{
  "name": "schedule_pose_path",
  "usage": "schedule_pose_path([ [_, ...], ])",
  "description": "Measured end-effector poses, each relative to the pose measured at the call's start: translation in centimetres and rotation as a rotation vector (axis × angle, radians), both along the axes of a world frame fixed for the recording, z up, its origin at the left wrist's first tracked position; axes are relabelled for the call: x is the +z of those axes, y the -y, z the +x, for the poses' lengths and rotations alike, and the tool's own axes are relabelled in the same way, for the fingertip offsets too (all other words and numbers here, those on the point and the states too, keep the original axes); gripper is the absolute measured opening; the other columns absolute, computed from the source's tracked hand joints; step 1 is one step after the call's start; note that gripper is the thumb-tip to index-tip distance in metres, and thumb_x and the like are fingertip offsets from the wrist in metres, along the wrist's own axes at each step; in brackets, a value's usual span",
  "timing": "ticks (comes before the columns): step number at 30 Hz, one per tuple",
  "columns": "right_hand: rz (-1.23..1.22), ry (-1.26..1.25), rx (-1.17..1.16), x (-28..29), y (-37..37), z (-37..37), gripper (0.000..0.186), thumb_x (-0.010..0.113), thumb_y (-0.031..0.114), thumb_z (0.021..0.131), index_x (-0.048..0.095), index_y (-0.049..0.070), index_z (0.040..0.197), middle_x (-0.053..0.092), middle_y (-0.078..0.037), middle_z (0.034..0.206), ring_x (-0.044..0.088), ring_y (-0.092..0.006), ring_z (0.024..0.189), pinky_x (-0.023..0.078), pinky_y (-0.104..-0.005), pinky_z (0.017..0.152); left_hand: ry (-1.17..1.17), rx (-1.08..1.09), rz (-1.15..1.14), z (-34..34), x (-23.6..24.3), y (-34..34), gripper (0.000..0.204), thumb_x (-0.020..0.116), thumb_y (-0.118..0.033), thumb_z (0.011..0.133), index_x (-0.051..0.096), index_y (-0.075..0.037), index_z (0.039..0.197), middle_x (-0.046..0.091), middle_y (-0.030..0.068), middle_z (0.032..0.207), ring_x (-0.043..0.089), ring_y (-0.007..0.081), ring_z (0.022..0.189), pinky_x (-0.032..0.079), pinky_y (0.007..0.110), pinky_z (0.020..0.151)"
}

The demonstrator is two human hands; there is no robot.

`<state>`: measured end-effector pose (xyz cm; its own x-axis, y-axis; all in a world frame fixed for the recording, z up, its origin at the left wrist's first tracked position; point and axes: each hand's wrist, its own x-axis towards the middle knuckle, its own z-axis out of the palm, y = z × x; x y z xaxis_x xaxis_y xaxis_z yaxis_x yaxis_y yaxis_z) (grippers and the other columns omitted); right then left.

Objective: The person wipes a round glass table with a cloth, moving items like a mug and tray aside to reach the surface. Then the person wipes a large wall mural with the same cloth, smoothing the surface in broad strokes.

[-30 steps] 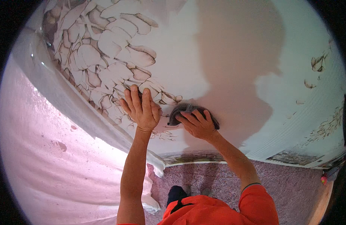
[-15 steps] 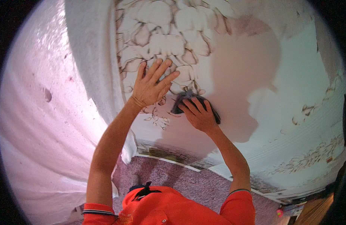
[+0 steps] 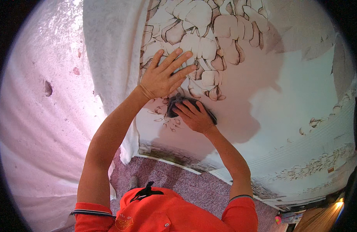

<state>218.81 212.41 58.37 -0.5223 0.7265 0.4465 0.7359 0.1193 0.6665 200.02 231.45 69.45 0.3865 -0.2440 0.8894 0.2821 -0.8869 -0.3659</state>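
A pale wall covering point(image 3: 225, 135) printed with brown-outlined flowers stands upright before me. My left hand point(image 3: 163, 75) lies against its flower pattern, fingers spread and holding nothing. Lower and to the right, my right hand point(image 3: 196, 118) presses a dark grey cloth point(image 3: 179, 99) onto the surface. The cloth bunches around the fingertips, and its lower end shows beyond the hand. Part of the cloth is hidden under the palm. Small printed petals point(image 3: 172, 123) appear just below it.
A white fabric curtain point(image 3: 112, 50) hangs along the left edge of the covering, beside a brightly lit pinkish sheet point(image 3: 47, 154). Purple-pink carpet point(image 3: 163, 174) runs below the covering's bottom edge. At the lower right there is a lit wooden-looking surface point(image 3: 321, 220).
My right hand has slid the cloth leftward across the covering, closer to my left hand. My left hand stays spread on the flower pattern. The whole view has shifted slightly.
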Motion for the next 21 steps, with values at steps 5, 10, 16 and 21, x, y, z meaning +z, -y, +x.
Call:
schedule_pose_path([
  [5,-0.087,0.011,-0.063,-0.9,2.3,1.0,0.049,0.060,0.028,0.099,0.060,0.027,0.148,0.053,0.003,0.155,0.046,-0.0202,0.143,0.031,-0.0508,0.117,-0.008,0.001,-0.010,-0.9,-0.5,-0.9,0.059,0.068,-0.030,0.095,0.054,-0.033,0.153,0.041,-0.0011,0.168,0.038,0.0216,0.154,0.026,0.054,0.124],
  [10,-0.077,0.148,-0.092,-4.9,3.8,3.3,0.052,0.054,0.032,0.103,0.054,0.025,0.154,0.046,0.000,0.162,0.041,-0.0229,0.149,0.026,-0.0516,0.122,0.078,0.013,0.008,-0.5,-0.6,-0.4,0.060,0.069,-0.030,0.094,0.055,-0.031,0.153,0.043,-0.0013,0.166,0.040,0.0218,0.153,0.024,0.054,0.125],
  [16,-0.093,0.043,0.053,-3.5,-3.3,-2.9,0.055,0.051,0.034,0.102,0.052,0.021,0.155,0.042,0.001,0.166,0.036,-0.0198,0.153,0.018,-0.0514,0.127,0.011,0.016,-0.004,-0.8,-1.0,-1.2,0.066,0.073,-0.030,0.091,0.053,-0.031,0.154,0.043,0.0004,0.166,0.037,0.0240,0.154,0.014,0.055,0.128],
  [21,-0.078,-0.016,0.059,-2.9,-4.8,-3.9,0.053,0.051,0.034,0.104,0.052,0.020,0.155,0.042,0.002,0.166,0.038,-0.0204,0.152,0.023,-0.0492,0.125,-0.011,0.012,0.008,-1.2,-0.7,-1.2,0.063,0.072,-0.029,0.092,0.054,-0.031,0.153,0.044,0.0003,0.166,0.037,0.0237,0.154,0.016,0.054,0.128],
])
